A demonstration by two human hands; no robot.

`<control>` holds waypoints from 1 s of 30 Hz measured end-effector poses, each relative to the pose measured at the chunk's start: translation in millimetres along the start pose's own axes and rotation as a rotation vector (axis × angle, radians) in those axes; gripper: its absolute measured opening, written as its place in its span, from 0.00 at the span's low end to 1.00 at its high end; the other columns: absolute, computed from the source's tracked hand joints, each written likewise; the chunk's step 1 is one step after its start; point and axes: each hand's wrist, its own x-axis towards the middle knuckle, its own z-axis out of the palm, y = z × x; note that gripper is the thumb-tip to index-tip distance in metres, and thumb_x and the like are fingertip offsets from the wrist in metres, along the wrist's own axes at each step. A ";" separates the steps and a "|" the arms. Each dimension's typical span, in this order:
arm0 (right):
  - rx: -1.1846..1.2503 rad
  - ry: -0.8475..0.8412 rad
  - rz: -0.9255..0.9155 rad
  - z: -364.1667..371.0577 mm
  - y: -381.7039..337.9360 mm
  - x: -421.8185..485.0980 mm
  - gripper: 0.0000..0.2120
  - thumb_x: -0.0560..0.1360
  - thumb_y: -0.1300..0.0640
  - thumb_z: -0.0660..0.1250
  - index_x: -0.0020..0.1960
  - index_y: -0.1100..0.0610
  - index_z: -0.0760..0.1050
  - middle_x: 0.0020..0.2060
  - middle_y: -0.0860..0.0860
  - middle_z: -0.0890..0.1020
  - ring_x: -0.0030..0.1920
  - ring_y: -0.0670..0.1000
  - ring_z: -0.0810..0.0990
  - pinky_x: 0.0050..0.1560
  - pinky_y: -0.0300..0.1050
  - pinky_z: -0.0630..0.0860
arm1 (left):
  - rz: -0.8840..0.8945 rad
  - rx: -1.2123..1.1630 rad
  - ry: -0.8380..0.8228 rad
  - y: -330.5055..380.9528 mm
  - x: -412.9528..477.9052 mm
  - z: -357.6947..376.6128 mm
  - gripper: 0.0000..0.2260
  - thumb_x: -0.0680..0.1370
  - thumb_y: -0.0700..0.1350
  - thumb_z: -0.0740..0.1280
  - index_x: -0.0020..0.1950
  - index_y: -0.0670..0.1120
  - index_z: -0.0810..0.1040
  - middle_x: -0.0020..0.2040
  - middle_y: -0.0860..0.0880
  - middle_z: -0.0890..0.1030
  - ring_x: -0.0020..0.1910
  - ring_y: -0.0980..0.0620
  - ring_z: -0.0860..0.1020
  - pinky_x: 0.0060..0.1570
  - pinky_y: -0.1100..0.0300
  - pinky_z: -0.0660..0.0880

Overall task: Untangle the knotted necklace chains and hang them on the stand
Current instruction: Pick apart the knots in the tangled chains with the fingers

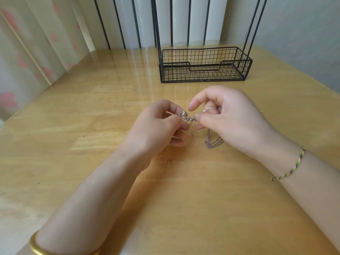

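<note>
Head view: fine silvery knotted chains [189,119] in pinch of left hand [156,127] and right hand [228,120]

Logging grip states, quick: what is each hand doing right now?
Left hand: closed, pinching the thin silver knotted necklace chains.
Right hand: closed, pinching the same chains from the knot's other side.

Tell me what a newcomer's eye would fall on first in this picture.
First, the two bare hands at the centre: the left hand and the right hand pinch a thin silver knotted necklace chain between them, its loose loops trailing below the right hand. Behind them, near the far edge of the glossy wooden table, stands a black wire-mesh basket stand with tall rods.
</note>
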 end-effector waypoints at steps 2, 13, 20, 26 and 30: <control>-0.010 -0.001 -0.004 0.1 1.6 0.5 0.07 0.73 0.64 0.66 0.42 0.54 0.78 0.23 0.44 0.68 0.28 0.45 0.77 0.45 0.55 0.80 | 0.014 -0.027 -0.005 0.2 -0.1 -1.2 0.10 0.76 0.32 0.58 0.49 0.43 0.76 0.37 0.46 0.79 0.29 0.54 0.76 0.32 0.61 0.77; 0.035 -0.021 0.072 4.8 2.2 -0.2 0.05 0.77 0.57 0.61 0.43 0.55 0.73 0.28 0.48 0.75 0.29 0.44 0.76 0.32 0.42 0.72 | -0.036 -0.214 -0.132 3.4 -1.5 -2.3 0.07 0.78 0.31 0.57 0.48 0.38 0.74 0.36 0.45 0.82 0.31 0.53 0.80 0.33 0.62 0.78; 0.075 -0.013 0.113 2.5 5.0 1.6 0.05 0.77 0.59 0.61 0.45 0.58 0.74 0.25 0.45 0.72 0.28 0.45 0.77 0.31 0.35 0.72 | -0.081 -0.260 -0.126 4.6 -0.5 -4.8 0.07 0.77 0.33 0.61 0.43 0.39 0.77 0.36 0.44 0.81 0.31 0.53 0.78 0.34 0.61 0.79; 0.132 0.006 0.144 1.5 5.4 2.8 0.08 0.78 0.62 0.57 0.47 0.61 0.75 0.27 0.50 0.73 0.30 0.49 0.77 0.32 0.34 0.73 | -0.136 -0.365 -0.159 5.6 -0.3 -5.3 0.07 0.78 0.35 0.61 0.46 0.39 0.78 0.37 0.44 0.83 0.31 0.54 0.79 0.34 0.62 0.80; 0.128 0.000 0.137 3.8 5.8 2.4 0.10 0.79 0.62 0.56 0.47 0.58 0.75 0.27 0.50 0.74 0.30 0.45 0.77 0.34 0.35 0.71 | -0.194 -0.460 -0.195 6.1 0.2 -5.4 0.06 0.78 0.37 0.61 0.45 0.40 0.78 0.37 0.46 0.82 0.32 0.55 0.80 0.34 0.62 0.79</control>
